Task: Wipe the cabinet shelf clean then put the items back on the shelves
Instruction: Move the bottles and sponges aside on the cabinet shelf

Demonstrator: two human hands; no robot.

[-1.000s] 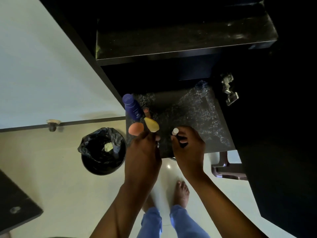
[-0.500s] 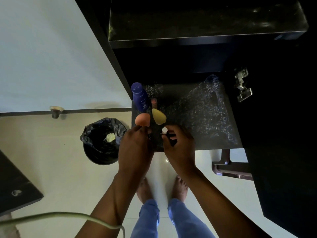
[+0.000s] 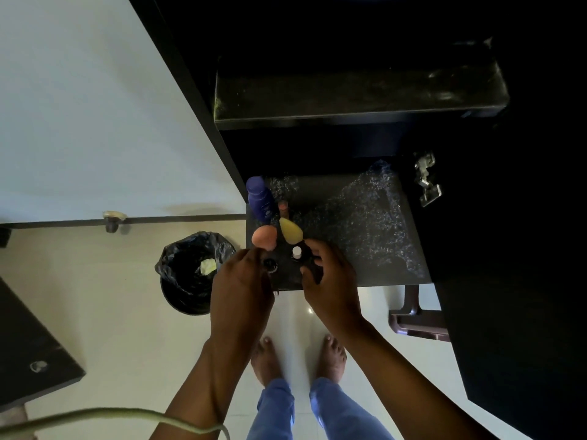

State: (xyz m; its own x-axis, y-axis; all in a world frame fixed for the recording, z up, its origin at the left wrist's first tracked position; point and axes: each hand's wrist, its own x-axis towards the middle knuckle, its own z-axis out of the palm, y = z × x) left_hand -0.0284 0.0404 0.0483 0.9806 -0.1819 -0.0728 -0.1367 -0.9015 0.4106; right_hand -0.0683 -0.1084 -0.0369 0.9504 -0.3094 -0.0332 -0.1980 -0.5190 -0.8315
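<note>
The lower cabinet shelf (image 3: 365, 236) has a speckled liner. At its left front stand a blue bottle (image 3: 260, 198), a small brown item (image 3: 283, 207), a pink sponge (image 3: 264, 237) and a yellow sponge (image 3: 290, 231). My left hand (image 3: 241, 287) is at the shelf's front left corner, fingertips pinched on a small dark round item (image 3: 270, 264) that sits on the shelf. My right hand (image 3: 332, 281) holds a small dark bottle with a white cap (image 3: 297, 251) between thumb and index finger, upright on the shelf just in front of the yellow sponge.
The bare upper shelf (image 3: 359, 96) is above and further back. A metal hinge (image 3: 427, 182) sits on the cabinet's right side. A bin lined with a black bag (image 3: 190, 274) stands on the floor to the left. A brown stool (image 3: 416, 322) is under the shelf's right end. The white door (image 3: 95, 106) is open at left.
Both hands have come a little nearer the shelf's front edge. The white-capped bottle now stands lower on the shelf, and the small dark item shows at my left fingertips.
</note>
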